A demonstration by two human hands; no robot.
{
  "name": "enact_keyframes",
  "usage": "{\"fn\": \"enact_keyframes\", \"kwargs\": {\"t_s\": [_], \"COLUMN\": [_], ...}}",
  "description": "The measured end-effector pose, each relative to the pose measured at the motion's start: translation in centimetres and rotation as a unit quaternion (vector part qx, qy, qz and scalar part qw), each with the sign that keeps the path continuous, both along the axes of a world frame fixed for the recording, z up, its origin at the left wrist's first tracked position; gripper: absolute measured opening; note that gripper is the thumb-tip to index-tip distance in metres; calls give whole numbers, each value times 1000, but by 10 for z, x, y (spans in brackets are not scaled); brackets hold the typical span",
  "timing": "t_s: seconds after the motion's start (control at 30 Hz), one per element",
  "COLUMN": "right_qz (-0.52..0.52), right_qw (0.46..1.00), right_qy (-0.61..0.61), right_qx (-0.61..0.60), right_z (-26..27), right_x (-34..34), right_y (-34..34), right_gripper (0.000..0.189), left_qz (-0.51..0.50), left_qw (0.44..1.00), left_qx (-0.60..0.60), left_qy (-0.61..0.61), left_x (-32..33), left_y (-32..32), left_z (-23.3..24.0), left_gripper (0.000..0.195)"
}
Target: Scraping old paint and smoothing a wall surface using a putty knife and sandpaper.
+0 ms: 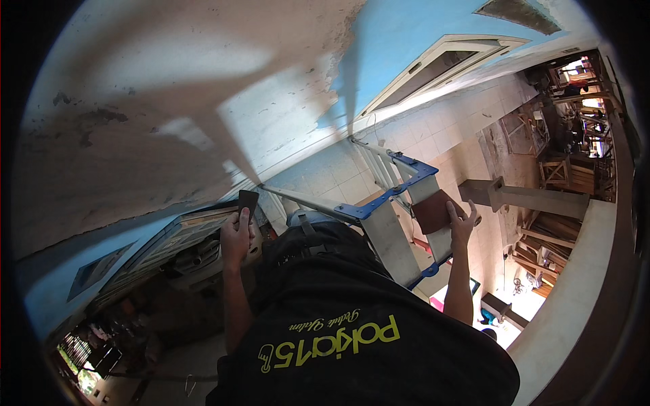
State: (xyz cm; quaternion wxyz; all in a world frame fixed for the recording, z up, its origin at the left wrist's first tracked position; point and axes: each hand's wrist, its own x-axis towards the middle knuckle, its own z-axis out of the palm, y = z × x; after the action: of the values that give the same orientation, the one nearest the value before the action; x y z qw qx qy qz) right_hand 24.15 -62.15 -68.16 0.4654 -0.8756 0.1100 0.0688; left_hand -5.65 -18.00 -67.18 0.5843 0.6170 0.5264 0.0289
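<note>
In my left hand [237, 236] is a small dark flat piece [248, 199], its upper end sticking out past my thumb near the wall. Whether it is a scraper blade or a folded abrasive is unclear. My right hand [461, 223] holds a reddish-brown sheet [432, 212], which looks like sandpaper, by its right edge. The sheet overlaps the upper part of an aluminium folding ladder [391, 243] with blue hinge brackets [401, 189]. My body is against the ladder, high above the floor. The wall [167, 127] before me has patchy bare plaster beside blue paint.
A white-framed window or door [436, 71] is set in the wall at right. Grey pillars [543, 198] and stacked timber [546, 254] stand below on the right, above a tiled floor [442, 127]. A person in teal [488, 317] is far below. A vehicle-like shape [195, 256] sits at left.
</note>
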Motion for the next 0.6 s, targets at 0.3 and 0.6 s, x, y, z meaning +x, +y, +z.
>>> {"fn": "enact_keyframes", "kwargs": {"t_s": [0.3, 0.6], "right_qz": [153, 239], "right_qw": [960, 902], "right_qy": [-64, -170], "right_qx": [-227, -317], "right_z": [-32, -10], "right_x": [-6, -19], "right_y": [-20, 47], "right_gripper": [50, 76], "left_qz": [-4, 3], "left_qw": [1000, 1000], "left_qx": [15, 0], "left_qy": [6, 17], "left_x": [-5, -8], "left_y": [2, 4], "left_z": [-7, -9], "left_gripper": [42, 42]}}
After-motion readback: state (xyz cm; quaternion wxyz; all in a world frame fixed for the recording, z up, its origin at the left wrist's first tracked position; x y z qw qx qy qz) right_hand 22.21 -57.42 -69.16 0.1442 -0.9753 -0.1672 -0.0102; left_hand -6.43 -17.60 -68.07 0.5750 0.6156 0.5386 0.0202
